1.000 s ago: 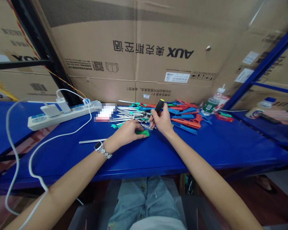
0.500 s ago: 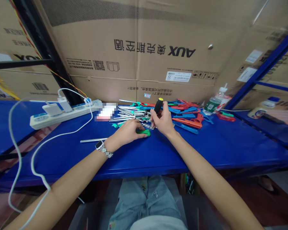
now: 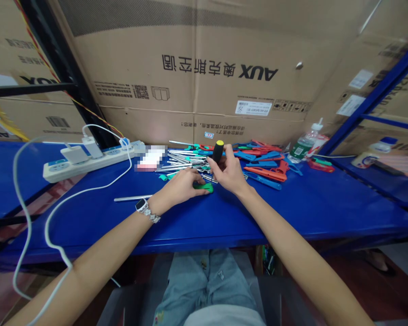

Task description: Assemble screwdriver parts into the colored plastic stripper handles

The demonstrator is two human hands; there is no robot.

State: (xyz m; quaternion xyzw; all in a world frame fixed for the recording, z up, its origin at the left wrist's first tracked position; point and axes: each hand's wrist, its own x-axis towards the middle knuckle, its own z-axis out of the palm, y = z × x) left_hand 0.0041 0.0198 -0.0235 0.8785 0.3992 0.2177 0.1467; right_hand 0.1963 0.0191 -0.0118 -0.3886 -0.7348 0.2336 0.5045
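Gripping a black, yellow-topped screwdriver [image 3: 218,151], right fingers [image 3: 229,154], with left fingers [image 3: 192,175] around a bright green, round-ended piece [image 3: 208,187]

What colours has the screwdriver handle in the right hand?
The handle is black with a yellow end, seen in head view.

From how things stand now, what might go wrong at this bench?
The screwdriver in the right hand points down beside the green part in the left hand; a slip might jab the left fingers.

The white cable from the power strip crosses the left forearm in view, so an arm movement might snag it.

The loose pile lies close to both hands and could get knocked.
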